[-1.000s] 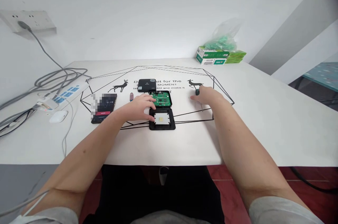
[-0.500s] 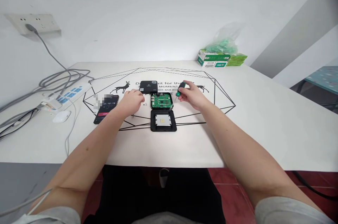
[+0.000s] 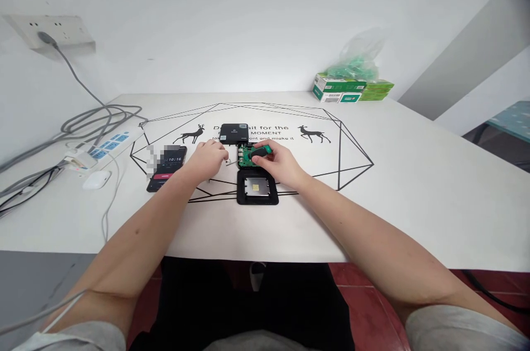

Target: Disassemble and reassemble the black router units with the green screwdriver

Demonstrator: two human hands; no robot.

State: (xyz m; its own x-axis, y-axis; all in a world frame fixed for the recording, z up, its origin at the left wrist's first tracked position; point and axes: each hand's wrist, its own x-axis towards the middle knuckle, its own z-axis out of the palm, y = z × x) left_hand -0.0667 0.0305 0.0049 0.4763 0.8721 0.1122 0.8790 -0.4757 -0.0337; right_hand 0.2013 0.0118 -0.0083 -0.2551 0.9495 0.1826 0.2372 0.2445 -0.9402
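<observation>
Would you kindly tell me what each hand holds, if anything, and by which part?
The right hand holds the screwdriver by its handle; left hand: cannot tell.

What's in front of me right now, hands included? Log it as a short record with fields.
Right hand: holds a green-and-black screwdriver over the circuit board
Left hand: beside tiny loose pieces; grip unclear
Near side of board: black panel with silver plate
Far side of board: flat black case
Left of hands: phone, white earbud case, power strip
Back right: green-and-white boxes, clear bag on top
Surface: white table with deer print
</observation>
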